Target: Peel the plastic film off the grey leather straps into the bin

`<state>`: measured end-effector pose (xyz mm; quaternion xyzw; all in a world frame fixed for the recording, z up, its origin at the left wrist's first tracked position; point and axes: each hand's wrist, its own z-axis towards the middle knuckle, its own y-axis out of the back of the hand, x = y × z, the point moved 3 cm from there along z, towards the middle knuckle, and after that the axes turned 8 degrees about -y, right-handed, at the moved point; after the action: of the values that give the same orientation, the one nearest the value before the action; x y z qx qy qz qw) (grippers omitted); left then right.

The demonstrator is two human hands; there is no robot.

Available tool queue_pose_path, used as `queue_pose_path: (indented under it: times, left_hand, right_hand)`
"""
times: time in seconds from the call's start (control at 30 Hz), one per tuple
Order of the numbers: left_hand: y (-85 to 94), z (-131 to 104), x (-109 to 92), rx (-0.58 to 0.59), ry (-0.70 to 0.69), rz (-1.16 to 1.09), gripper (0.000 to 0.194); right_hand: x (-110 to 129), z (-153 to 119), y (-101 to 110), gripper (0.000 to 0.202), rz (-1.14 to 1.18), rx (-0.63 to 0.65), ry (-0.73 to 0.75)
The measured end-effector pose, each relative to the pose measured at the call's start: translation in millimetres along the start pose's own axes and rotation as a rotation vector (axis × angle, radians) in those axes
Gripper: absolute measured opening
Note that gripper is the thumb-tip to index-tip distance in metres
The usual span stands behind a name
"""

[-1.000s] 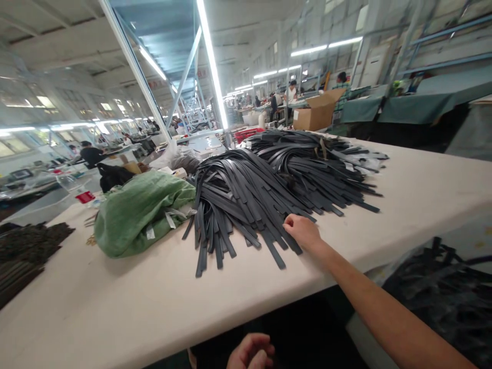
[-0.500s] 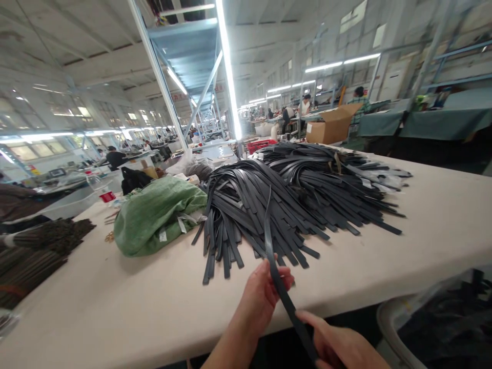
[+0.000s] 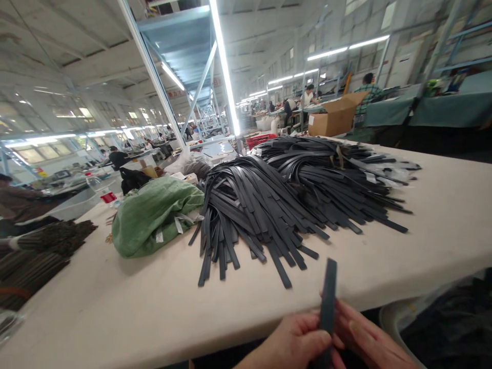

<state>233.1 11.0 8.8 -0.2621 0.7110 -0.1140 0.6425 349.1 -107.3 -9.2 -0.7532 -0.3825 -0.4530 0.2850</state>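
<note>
A flat black strap [image 3: 328,292] points upward from my two hands at the table's near edge, its squared end on top. My left hand [image 3: 294,341] is closed on it, the thumb lying across its front. From the other side my right hand [image 3: 367,335] grips the same strap, with fingers partly hidden behind it. The strap's lower part runs out of view between the hands. Beyond them, a big heap of similar black straps [image 3: 265,205] lies on the cream-covered table [image 3: 154,307], many of the ends fanned toward me.
Left of the heap sits a green sack [image 3: 154,218]. Dark bundled strips [image 3: 42,251] lie at the far left. A lined bin [image 3: 395,320] with dark material stands below the table at right. Behind are a cardboard box [image 3: 332,120], a red basket [image 3: 261,140] and people at benches.
Both hands have moved right and closer together along the table's near edge. The strap's long end no longer lies over the heap; a short squared end now stands up from the hands.
</note>
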Motion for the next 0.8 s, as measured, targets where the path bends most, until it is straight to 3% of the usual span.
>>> queue_pose_path:
  times: [0.1,0.17,0.27,0.37,0.47,0.6,0.8]
  left_hand:
    - [-1.5,-5.4,-0.1,0.046,0.044,0.095,0.030]
    - [17.5,-1.7,-23.7,-0.016,-0.037,0.343,0.027]
    - [71.1,16.6,-87.2,-0.224,-0.276,0.881,0.026]
    - [138.3,46.8,-156.8,-0.575,-0.457,1.144,0.026]
    - [189.6,82.6,-205.2,-0.828,-0.485,1.466,0.030]
    - [223.9,122.1,-225.2,-0.934,-0.331,1.639,0.043]
    - [240.6,142.7,-226.0,-0.970,-0.291,1.597,0.020]
  right_hand:
    - [42.1,21.9,-29.4,0.045,0.290,0.041,-0.023]
    - [57.7,40.9,-30.6,0.040,0.364,0.031,0.076]
    - [64.5,69.6,-5.7,0.037,0.206,-0.175,0.325]
    - [58.7,87.3,19.2,0.034,-0.106,-0.387,0.453]
    - [51.6,92.5,24.3,0.031,-0.334,-0.423,0.478]
    - [47.9,91.0,18.6,0.030,-0.466,-0.421,0.485]
    - [47.3,90.5,20.9,0.030,-0.458,-0.457,0.524]
